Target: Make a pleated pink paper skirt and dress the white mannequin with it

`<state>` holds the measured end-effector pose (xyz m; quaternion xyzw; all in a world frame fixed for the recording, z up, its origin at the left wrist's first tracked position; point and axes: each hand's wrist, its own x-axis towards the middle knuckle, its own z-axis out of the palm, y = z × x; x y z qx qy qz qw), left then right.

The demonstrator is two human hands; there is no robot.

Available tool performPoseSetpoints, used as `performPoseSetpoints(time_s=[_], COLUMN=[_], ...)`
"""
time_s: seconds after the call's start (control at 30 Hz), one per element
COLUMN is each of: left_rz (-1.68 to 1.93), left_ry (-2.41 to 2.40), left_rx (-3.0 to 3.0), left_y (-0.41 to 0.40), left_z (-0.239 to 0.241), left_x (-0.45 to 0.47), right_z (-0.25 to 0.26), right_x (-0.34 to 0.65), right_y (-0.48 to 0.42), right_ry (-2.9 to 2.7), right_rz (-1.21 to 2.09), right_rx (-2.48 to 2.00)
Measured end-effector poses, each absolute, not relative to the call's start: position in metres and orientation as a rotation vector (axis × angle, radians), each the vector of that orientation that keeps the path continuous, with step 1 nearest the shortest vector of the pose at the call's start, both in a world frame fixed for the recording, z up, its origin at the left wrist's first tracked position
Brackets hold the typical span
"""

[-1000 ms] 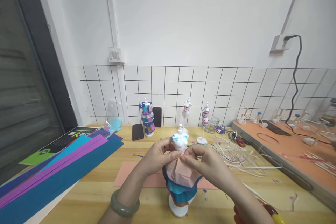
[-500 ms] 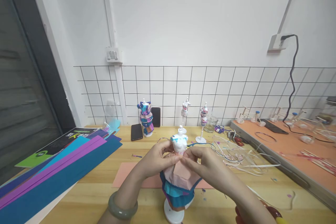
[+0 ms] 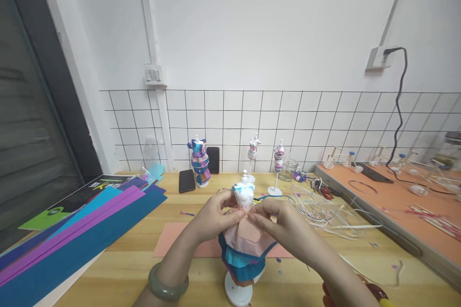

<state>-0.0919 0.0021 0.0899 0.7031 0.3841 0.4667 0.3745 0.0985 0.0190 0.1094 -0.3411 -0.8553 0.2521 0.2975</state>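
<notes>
A small white mannequin (image 3: 243, 193) on a round base (image 3: 236, 294) stands at the table's near edge. It wears a pink paper skirt (image 3: 245, 238) over blue and teal paper layers (image 3: 239, 267). My left hand (image 3: 215, 216) pinches the pink paper at the mannequin's waist from the left. From the right, my right hand (image 3: 281, 223) pinches the same spot with fingertips together. A green bangle (image 3: 166, 287) sits on my left wrist.
Long blue, purple and teal paper strips (image 3: 79, 235) lie at the left. A pink sheet (image 3: 187, 245) lies under the mannequin. Three dressed mannequins (image 3: 199, 161), two phones (image 3: 187, 180) and a glass jar (image 3: 288, 169) stand near the tiled wall. White strips (image 3: 331, 216) tangle at the right beside an orange board (image 3: 396, 201).
The view has shifted slightly, so the mannequin sits a little lower left. Both hands stay pinched at its waist, fingertips drawn a bit closer together.
</notes>
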Motion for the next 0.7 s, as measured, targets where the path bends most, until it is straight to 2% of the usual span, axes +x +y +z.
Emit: performPoseSetpoints(time_s=[0.37,0.7], left_rz=[1.195,1.170], left_ry=[1.023,0.978], left_rx=[1.763,1.774], left_y=[0.0006,0.0003], left_z=[0.0913,0.0902], left_x=[-0.0889,-0.0893], right_z=[0.1138,0.1119], right_x=[0.1002,0.0961], right_y=[0.0156,0.0185], right_ry=[-2.293,-2.209], right_rz=[0.747,0.649], right_rx=[-0.766,-0.984])
